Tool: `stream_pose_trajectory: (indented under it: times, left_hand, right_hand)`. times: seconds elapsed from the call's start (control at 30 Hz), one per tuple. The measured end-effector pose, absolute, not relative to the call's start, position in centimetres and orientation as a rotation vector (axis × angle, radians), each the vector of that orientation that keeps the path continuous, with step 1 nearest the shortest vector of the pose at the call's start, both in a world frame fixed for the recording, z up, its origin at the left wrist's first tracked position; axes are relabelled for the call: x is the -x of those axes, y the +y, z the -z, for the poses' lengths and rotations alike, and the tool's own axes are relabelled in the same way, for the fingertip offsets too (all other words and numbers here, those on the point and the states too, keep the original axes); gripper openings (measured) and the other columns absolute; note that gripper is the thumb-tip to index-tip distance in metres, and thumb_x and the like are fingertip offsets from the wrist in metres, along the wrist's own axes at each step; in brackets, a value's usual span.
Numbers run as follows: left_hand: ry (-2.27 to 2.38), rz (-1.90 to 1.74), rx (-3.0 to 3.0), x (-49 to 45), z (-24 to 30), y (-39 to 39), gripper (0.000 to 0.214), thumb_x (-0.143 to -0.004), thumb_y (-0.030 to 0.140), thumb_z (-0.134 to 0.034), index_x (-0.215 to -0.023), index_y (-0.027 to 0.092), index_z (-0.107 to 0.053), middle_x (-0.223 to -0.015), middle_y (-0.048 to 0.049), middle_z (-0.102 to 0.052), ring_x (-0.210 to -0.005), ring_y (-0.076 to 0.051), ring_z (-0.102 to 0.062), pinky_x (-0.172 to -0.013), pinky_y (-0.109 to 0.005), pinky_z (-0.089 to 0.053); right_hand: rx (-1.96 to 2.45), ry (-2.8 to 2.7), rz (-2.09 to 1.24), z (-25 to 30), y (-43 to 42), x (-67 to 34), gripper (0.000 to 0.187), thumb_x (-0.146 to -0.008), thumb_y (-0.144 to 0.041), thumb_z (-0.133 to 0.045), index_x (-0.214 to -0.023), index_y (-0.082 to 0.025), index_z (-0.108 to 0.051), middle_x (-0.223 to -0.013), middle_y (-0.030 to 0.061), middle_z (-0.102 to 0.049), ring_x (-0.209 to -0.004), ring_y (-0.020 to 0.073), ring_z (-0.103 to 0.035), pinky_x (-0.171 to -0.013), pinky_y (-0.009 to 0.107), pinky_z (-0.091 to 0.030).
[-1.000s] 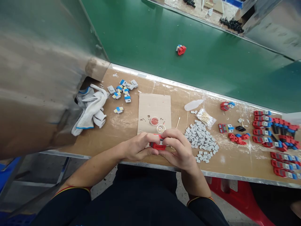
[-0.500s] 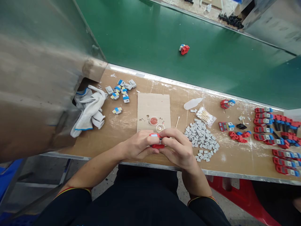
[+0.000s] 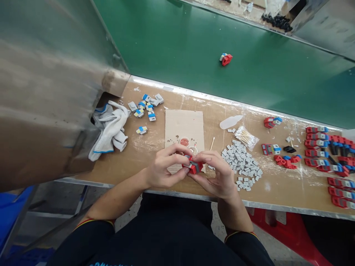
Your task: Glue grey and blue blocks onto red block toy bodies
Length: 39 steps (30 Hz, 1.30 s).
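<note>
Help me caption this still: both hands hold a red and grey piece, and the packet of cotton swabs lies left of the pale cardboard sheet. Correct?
No: the head view shows the packet of cotton swabs right of the pale cardboard sheet. The left hand and right hand do hold the red and grey piece.

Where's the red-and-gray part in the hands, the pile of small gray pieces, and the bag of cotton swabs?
Red-and-gray part (image 3: 196, 168): head view, on its exposed front side.
Pile of small gray pieces (image 3: 240, 161): head view, middle of the heap.
Bag of cotton swabs (image 3: 246, 137): head view, near its middle.
</note>
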<state>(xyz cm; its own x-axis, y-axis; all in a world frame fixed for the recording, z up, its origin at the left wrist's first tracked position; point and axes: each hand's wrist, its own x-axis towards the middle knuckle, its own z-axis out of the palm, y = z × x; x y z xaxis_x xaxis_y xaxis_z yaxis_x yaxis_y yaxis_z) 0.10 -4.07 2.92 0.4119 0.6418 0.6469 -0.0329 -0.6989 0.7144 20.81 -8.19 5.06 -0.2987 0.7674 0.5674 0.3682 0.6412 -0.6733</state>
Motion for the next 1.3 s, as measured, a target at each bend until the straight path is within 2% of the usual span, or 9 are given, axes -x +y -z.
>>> stream_pose_trajectory:
  times: [0.13,0.23,0.37,0.5,0.7,0.87,0.93,1.13,1.3]
  left_hand:
    - [0.492,-1.317,-2.014,0.0,-2.9,-4.1,0.009,-0.096,0.012,-0.068,-0.102,0.018,-0.067,-0.11,-0.0119,-0.076,-0.097,-0.019,-0.077,-0.083,-0.034,-0.068]
    - [0.47,-1.33,-1.996,0.1,-2.8,-4.1,0.005,-0.1,0.016,-0.067,-0.104,0.018,-0.068,-0.111,-0.014,-0.076,-0.101,-0.021,-0.077,-0.085,-0.035,-0.068]
    - [0.454,-1.347,-1.996,0.1,-2.9,-4.0,0.005,-0.104,0.022,-0.065,-0.104,0.018,-0.068,-0.107,-0.0129,-0.073,-0.096,-0.019,-0.077,-0.08,-0.032,-0.068]
    - [0.442,-1.366,-2.039,0.1,-2.9,-3.8,0.007,-0.105,0.02,-0.063,-0.102,0.016,-0.068,-0.108,-0.0129,-0.072,-0.095,-0.016,-0.076,-0.082,-0.028,-0.068]
    - [0.457,-1.425,-2.052,-0.2,-2.4,-3.9,0.006,-0.105,0.022,-0.063,-0.106,0.016,-0.065,-0.109,-0.012,-0.071,-0.095,-0.015,-0.076,-0.078,-0.026,-0.069]
    - [0.498,-1.494,-2.114,-0.4,-2.1,-3.7,0.005,-0.105,0.022,-0.062,-0.102,0.02,-0.065,-0.107,-0.0108,-0.073,-0.109,-0.022,-0.074,-0.091,-0.041,-0.069]
    - [0.525,-1.515,-2.143,-0.4,-2.3,-3.6,0.006,-0.104,0.022,-0.063,-0.099,0.019,-0.065,-0.102,-0.0101,-0.073,-0.107,-0.023,-0.072,-0.095,-0.044,-0.068]
    - [0.492,-1.467,-2.12,-0.4,-3.1,-3.7,0.008,-0.105,0.019,-0.06,-0.097,0.018,-0.062,-0.092,-0.0072,-0.072,-0.089,-0.017,-0.071,-0.081,-0.032,-0.067]
    - [0.483,-1.475,-2.081,-0.5,-2.9,-3.7,0.005,-0.103,0.015,-0.062,-0.098,0.017,-0.062,-0.092,-0.0066,-0.071,-0.087,-0.016,-0.07,-0.082,-0.031,-0.066]
  right_hand:
    - [0.816,-1.873,-0.478,-4.5,-8.1,-20.7,0.086,-0.086,-0.011,-0.085,-0.158,-0.032,-0.041,-0.119,0.0104,-0.08,-0.105,0.0253,-0.079,-0.086,0.044,-0.071]
    - [0.782,-1.835,-0.482,-4.0,-8.1,-20.7,0.095,-0.083,-0.014,-0.089,-0.16,-0.032,-0.038,-0.125,0.0123,-0.079,-0.104,0.0264,-0.08,-0.084,0.045,-0.071]
    - [0.779,-1.833,-0.401,-3.9,-8.1,-20.5,0.082,-0.088,-0.02,-0.086,-0.158,-0.029,-0.044,-0.121,0.0145,-0.08,-0.104,0.0274,-0.081,-0.08,0.044,-0.072]
    - [0.806,-1.841,-0.358,-4.2,-8.3,-20.2,0.067,-0.093,-0.019,-0.08,-0.153,-0.025,-0.05,-0.118,0.0156,-0.081,-0.107,0.0263,-0.08,-0.081,0.042,-0.072]
    - [0.81,-1.813,-0.437,-4.2,-8.4,-20.0,0.065,-0.089,-0.013,-0.083,-0.146,-0.022,-0.052,-0.125,0.0182,-0.08,-0.112,0.0262,-0.078,-0.086,0.043,-0.072]
    - [0.835,-1.82,-0.384,-4.2,-8.2,-20.0,0.064,-0.088,-0.01,-0.082,-0.143,-0.023,-0.053,-0.123,0.0157,-0.08,-0.113,0.0257,-0.079,-0.084,0.04,-0.073]
    - [0.848,-1.841,-0.352,-4.3,-8.2,-20.0,0.064,-0.089,-0.012,-0.082,-0.143,-0.025,-0.052,-0.122,0.0146,-0.081,-0.111,0.0254,-0.08,-0.083,0.041,-0.073]
    - [0.855,-1.864,-0.304,-4.5,-8.3,-19.9,0.055,-0.091,-0.012,-0.08,-0.139,-0.021,-0.054,-0.119,0.0169,-0.081,-0.107,0.0239,-0.08,-0.084,0.039,-0.072]
    - [0.865,-1.858,-0.292,-4.3,-8.3,-19.7,0.051,-0.095,-0.017,-0.077,-0.139,-0.021,-0.053,-0.116,0.016,-0.081,-0.105,0.0236,-0.079,-0.081,0.04,-0.072]
